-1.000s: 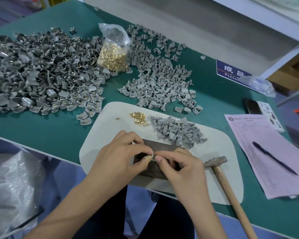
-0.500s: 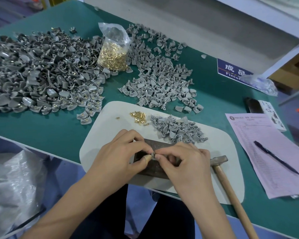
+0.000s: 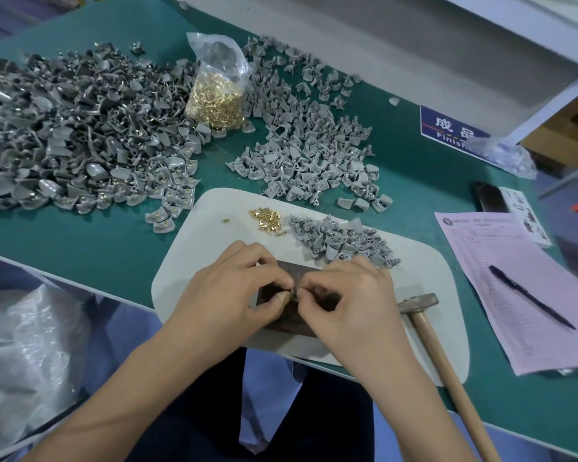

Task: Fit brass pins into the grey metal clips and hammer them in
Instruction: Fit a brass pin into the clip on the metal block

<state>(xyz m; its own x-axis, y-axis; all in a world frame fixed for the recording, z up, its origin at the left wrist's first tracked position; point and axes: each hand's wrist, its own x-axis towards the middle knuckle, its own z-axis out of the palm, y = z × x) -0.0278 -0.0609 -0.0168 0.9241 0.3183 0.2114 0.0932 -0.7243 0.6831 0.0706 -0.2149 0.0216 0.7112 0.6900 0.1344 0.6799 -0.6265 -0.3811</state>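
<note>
Green bench top (image 3: 80, 248) carries everything. Biggest item: huge heap of grey clips (image 3: 74, 141) at far left, many showing brass in them. Second, looser heap of grey clips (image 3: 307, 141) centre-right, no brass visible in those. Pale mat (image 3: 194, 261) sits at the near edge, overhanging it slightly. Pink form (image 3: 501, 288) to the right with a dark pen (image 3: 531, 296) lying on it. Clear bag of brass pins (image 3: 217, 85) stands upright between the two big heaps, top bunched. Hammer (image 3: 447, 368) lies at the mat's right side, head on the mat, wooden handle running toward the person. Dark metal block (image 3: 294, 315) on the mat, mostly covered by both hands. Small pile of clips (image 3: 341, 240) on the mat's far side, loose brass pins (image 3: 267, 221) just left of it. Left hand (image 3: 227, 295) and right hand (image 3: 354, 305) meet over the block, both with thumb and forefinger pinched together on one small grey clip (image 3: 294, 291). Clip mostly hidden by fingertips; can't tell if a pin is seated in it.
</note>
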